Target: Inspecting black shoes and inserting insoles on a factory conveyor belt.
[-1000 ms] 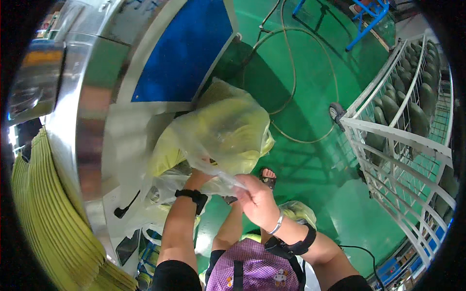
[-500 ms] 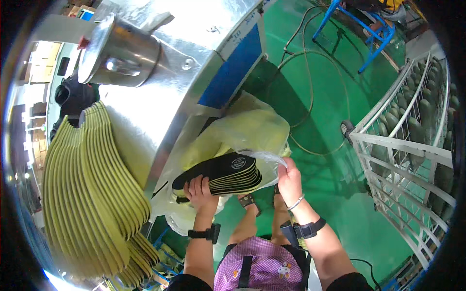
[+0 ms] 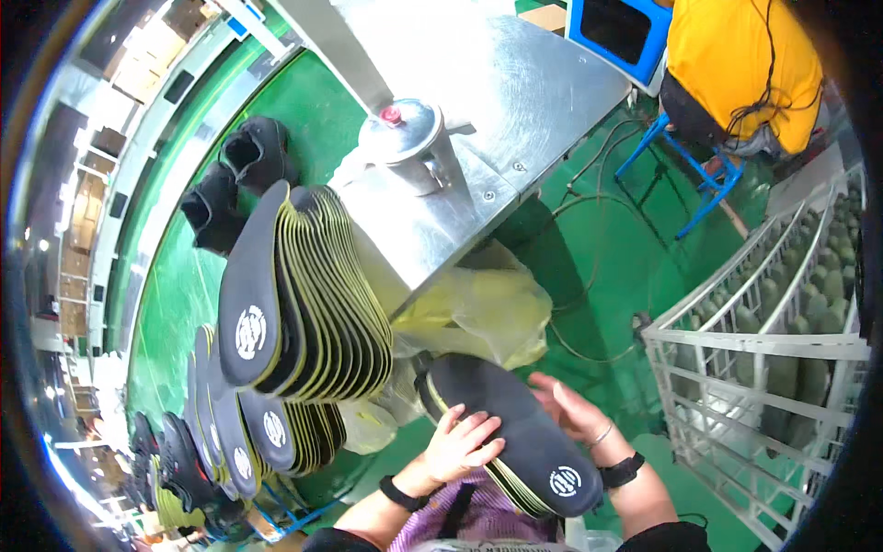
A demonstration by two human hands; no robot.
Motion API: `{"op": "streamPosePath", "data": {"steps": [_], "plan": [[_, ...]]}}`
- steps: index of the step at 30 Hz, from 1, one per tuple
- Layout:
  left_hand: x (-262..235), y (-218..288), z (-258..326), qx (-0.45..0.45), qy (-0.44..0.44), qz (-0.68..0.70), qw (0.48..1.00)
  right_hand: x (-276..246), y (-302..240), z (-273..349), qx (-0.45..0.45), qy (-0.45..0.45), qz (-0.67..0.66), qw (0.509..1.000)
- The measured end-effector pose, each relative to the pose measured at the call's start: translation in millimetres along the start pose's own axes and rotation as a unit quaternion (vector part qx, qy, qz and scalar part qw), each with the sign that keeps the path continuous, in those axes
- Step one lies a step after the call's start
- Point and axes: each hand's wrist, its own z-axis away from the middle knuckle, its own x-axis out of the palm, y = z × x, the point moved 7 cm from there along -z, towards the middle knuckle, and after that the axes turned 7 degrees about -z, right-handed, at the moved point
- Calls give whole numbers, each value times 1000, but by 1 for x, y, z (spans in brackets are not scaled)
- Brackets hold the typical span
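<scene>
A stack of black insoles with yellow-green edges [image 3: 515, 419] is held in front of my body, tilted, with a white print on the top one. My left hand [image 3: 464, 446] is closed round its near left side, fingers spread over the edge. Along the stack's right side is my right hand [image 3: 572, 411], fingers stretched out; the stack partly hides it, and whether it touches is unclear. Beyond the stack hangs a translucent plastic bag [image 3: 497, 308] with yellow-green contents, beside the metal table [image 3: 524, 101].
A large fanned stack of insoles [image 3: 308, 294] stands at the table's left corner, more insoles [image 3: 276, 428] below it. A metal pot [image 3: 405, 138] stands on the table. Black shoes [image 3: 253, 156] are at far left. At right is a white wire rack [image 3: 763, 345]; a hose [image 3: 589, 239] lies on the floor.
The insole stack has come out from the plastic bag toward my body and turned. My right hand has let go of the bag's edge. The view has swung, showing more at left.
</scene>
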Motion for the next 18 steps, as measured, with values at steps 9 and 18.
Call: {"op": "streamPosePath", "data": {"steps": [9, 18], "plan": [[-38, 32, -49, 132, 41, 12, 990, 85, -46, 82, -78, -36, 149, 985], [-33, -16, -35, -450, 179, 731, 481, 126, -49, 95, -133, -3, 53, 990]]}}
